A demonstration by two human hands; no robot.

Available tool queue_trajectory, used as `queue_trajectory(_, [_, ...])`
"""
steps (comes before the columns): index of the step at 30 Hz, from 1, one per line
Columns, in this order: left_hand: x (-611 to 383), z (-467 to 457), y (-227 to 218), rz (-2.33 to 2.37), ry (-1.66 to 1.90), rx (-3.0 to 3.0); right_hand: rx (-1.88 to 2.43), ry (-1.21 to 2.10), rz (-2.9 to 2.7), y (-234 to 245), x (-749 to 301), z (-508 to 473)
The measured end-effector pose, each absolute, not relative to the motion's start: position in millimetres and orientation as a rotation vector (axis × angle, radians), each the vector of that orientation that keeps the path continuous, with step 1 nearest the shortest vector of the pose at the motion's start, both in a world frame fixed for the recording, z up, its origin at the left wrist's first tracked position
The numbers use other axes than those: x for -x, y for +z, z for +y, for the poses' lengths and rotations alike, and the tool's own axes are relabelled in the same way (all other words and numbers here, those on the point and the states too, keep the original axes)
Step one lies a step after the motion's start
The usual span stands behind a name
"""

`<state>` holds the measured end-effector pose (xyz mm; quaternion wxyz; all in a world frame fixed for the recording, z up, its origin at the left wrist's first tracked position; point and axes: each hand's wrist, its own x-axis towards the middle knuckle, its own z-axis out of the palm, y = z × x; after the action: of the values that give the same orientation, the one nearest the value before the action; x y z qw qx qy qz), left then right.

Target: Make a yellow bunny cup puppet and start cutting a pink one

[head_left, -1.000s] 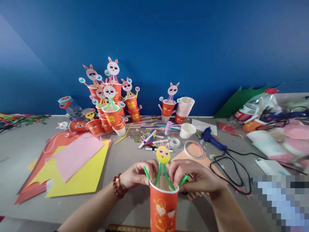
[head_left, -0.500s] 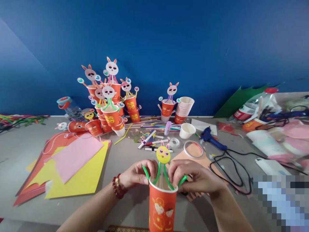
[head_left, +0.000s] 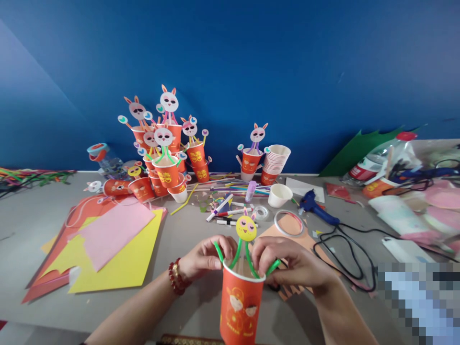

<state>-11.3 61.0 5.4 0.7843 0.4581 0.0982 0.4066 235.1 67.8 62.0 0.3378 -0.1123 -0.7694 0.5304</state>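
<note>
An orange-red paper cup with printed figures stands in front of me, tilted slightly. Green pipe cleaners rise from inside it and carry a round yellow rabbit face with pink ears. Two more green ends stick outward over the rim, one on each side. My left hand is closed at the left of the rim, thumb against the cup next to the green end. On the other side my right hand pinches the rim, its fingers reaching inside by a green stem; the fingertips are partly hidden.
Rabbit-faced cups are stacked at the back left. Coloured paper lies left. Markers, a tape roll, a white cup and a blue glue gun with a looping black cord lie beyond my hands.
The cup's top and the yellow face have shifted slightly right, and its lower part slightly left and up. Both hands keep their places at the rim. The whole view has shifted slightly.
</note>
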Motion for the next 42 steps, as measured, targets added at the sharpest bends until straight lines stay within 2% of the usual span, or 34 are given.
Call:
queue_trajectory(13, [10.8,60.2,4.3,0.338,1.024,-0.861,0.421,1.206,-2.122,52.7,-238.2,71.6])
queue_trajectory(20, [9.9,64.9,2.2,0.509,1.122,-0.895,0.682,0.875,-2.339,56.4,-235.2,70.7])
queue_trajectory(28, [11.8,65.9,-9.2,0.496,1.176,-1.008,0.733,0.565,-2.375,55.3,-230.5,70.7])
queue_trajectory(33, [8.7,62.3,-12.2,0.482,1.164,-1.086,0.729,0.491,-2.367,51.7,-230.5,70.9])
queue_trajectory(42, [15.2,79.7,-13.0,0.829,1.467,-0.823,0.804,0.457,-2.395,49.2,-232.2,71.4])
